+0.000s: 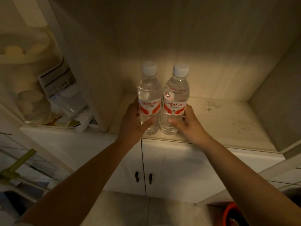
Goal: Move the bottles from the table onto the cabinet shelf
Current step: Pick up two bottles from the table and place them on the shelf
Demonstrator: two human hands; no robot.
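Two clear water bottles with white caps and red-and-white labels stand upright side by side near the front edge of the pale cabinet shelf (228, 121). My left hand (133, 123) grips the left bottle (149, 95) around its lower half, thumb across the front. My right hand (187, 123) grips the right bottle (176, 98) the same way. The bottles touch each other. Whether their bases rest fully on the shelf I cannot tell.
The shelf stretches right with scuff marks, closed in by a back panel and a right side wall (276, 103). Below are two white doors with black handles (144, 177). A cluttered compartment (65, 101) with a clear container lies to the left. An orange object (231, 212) sits low right.
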